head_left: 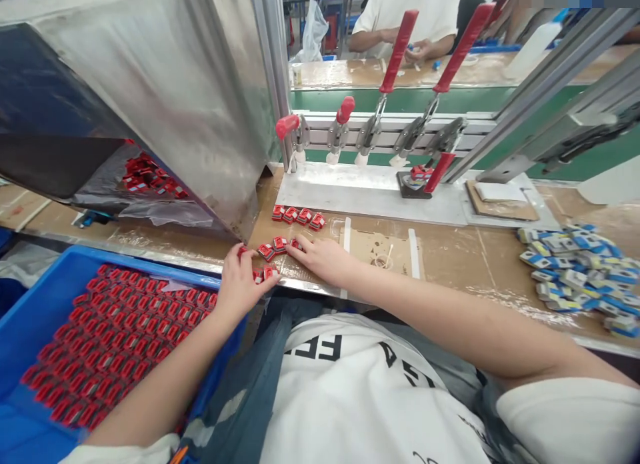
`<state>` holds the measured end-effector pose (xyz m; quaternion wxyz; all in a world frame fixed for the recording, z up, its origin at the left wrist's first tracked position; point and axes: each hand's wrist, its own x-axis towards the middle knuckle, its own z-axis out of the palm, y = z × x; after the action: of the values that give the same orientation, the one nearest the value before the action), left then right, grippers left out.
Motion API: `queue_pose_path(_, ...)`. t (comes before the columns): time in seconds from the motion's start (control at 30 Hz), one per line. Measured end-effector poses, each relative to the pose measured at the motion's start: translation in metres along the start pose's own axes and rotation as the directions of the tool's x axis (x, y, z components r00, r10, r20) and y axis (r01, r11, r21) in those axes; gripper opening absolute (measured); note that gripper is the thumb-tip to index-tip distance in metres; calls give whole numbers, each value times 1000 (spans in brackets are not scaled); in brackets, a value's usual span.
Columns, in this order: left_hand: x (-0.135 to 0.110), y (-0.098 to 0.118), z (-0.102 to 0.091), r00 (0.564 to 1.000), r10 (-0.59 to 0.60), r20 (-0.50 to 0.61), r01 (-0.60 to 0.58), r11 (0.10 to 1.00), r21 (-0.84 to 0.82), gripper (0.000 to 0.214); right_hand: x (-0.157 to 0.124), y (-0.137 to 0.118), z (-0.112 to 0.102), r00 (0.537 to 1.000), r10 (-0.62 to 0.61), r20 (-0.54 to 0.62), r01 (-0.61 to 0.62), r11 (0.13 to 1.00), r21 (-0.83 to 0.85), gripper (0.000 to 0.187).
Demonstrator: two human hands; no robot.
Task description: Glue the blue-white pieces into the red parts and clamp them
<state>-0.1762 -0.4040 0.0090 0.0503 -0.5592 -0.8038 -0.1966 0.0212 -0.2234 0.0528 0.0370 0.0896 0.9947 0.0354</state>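
My left hand (239, 281) curls at the table's front edge, thumb and fingers around a few small red plastic parts (270, 271). A bit of red shows at its fingertips. To its right, my right hand (323, 259) pinches another small red part (295, 243), partly hidden by the fingers. Two more red parts (273, 248) lie between the hands. Behind them a short row of red parts with grey undersides (297, 215) rests on the brown table covering.
At left a blue bin (75, 254) holds rows of red parts, below a metal chute (220, 117) with more inside. Ahead stands a fixture with red-handled toggle clamps (370, 131). Blue-and-white parts (580, 271) are piled at right. A co-worker (407, 24) sits across the green belt.
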Motion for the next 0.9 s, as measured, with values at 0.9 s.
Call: queue_pose_path(0.9,50,58,30,997,-60,50,59,998,25,81,-146,124,58,788,548,-281,-292,734,613,49)
